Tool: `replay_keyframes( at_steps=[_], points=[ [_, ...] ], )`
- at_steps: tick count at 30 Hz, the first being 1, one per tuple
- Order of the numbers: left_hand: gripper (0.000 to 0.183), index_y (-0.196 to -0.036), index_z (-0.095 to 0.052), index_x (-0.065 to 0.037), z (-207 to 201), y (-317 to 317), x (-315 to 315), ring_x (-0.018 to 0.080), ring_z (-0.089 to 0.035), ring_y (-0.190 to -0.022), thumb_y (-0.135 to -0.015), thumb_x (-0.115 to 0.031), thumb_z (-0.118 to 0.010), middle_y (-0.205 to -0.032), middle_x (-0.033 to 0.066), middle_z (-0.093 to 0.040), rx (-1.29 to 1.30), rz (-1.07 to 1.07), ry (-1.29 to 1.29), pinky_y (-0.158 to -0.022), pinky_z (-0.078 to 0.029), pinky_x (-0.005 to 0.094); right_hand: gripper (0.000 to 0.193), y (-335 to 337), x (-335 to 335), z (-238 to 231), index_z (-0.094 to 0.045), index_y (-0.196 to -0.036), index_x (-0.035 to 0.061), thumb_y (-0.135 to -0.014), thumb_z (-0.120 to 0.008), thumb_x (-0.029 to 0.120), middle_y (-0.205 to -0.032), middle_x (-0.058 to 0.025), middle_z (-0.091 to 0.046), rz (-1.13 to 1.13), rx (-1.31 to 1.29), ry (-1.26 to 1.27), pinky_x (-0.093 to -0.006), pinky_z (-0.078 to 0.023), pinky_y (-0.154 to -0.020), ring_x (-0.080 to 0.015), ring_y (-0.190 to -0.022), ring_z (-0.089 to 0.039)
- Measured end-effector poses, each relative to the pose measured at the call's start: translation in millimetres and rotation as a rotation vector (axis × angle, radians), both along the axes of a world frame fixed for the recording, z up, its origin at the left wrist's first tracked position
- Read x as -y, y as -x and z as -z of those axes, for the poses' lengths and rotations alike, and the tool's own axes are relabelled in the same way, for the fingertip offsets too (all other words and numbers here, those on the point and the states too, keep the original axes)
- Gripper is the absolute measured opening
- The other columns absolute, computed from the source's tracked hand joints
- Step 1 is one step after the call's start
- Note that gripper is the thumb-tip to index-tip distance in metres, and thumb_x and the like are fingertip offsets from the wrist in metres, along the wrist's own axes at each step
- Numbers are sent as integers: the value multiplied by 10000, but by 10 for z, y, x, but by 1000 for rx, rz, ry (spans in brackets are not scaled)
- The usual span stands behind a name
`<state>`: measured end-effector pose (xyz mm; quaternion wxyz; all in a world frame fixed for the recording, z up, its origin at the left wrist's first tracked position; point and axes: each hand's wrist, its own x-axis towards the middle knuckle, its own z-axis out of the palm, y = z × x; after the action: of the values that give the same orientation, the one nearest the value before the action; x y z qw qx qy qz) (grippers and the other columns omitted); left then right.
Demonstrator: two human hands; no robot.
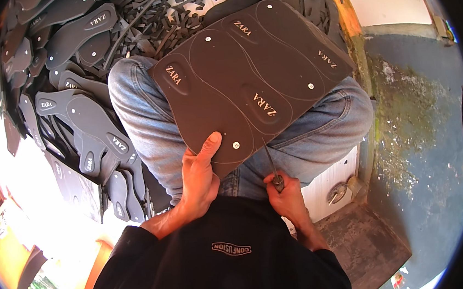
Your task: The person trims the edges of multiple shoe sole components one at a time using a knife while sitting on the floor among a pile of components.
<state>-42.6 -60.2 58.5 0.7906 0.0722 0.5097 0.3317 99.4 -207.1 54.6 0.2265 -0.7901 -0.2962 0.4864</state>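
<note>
A dark foam sheet printed with several sole outlines lies tilted across my knees. At its near left corner, my left hand grips the sheet, the thumb flat on top and the other fingers mostly hidden beneath. My right hand is closed around the handle of a thin-bladed knife. Its blade points away from me, and the tip is at the near edge of the sheet, beside a sole outline; whether it has entered the foam I cannot tell.
Cut-out dark soles are heaped on the left. Beyond the sheet lie many narrow foam offcuts. A blue-grey wall with mossy stains stands on the right, and a brown box-like block sits near my right forearm.
</note>
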Motion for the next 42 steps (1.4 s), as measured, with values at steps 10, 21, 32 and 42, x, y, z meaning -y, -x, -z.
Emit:
replay_keyframes(
  at_steps=[10,21,32,42],
  points=[
    [275,-1119,-560,-27,139,149,9,195,-621,-955,-893,-180,-593,-1050,92,-620,65,54,15,-836,-530,337,66,135,-128,152,-610,-756,17,-771,-547,32,-594,-122,-585,-25,137,-37,-326,-441,-532,-190,-535,-567],
    [193,-1040,-611,-39,152,186,-25,164,-629,-906,-881,-149,-616,-999,70,-640,100,41,68,-793,-535,304,78,83,-326,193,-596,-728,21,-764,-579,88,-646,-205,-588,-91,53,29,-448,-461,-564,-421,-660,-582],
    [198,-1051,-616,-52,183,216,-29,162,-629,-904,-880,-152,-617,-1005,63,-641,137,56,45,-795,-532,299,115,79,-521,286,-598,-751,-1,-775,-588,112,-667,-228,-591,-93,41,55,-475,-458,-599,-435,-699,-581],
    [179,-1021,-632,-59,216,233,-16,157,-628,-908,-859,-136,-642,-993,51,-647,149,26,39,-805,-530,296,165,31,-703,347,-614,-847,-35,-747,-613,97,-757,-257,-611,-165,30,16,-458,-479,-665,-442,-780,-585]
  ],
)
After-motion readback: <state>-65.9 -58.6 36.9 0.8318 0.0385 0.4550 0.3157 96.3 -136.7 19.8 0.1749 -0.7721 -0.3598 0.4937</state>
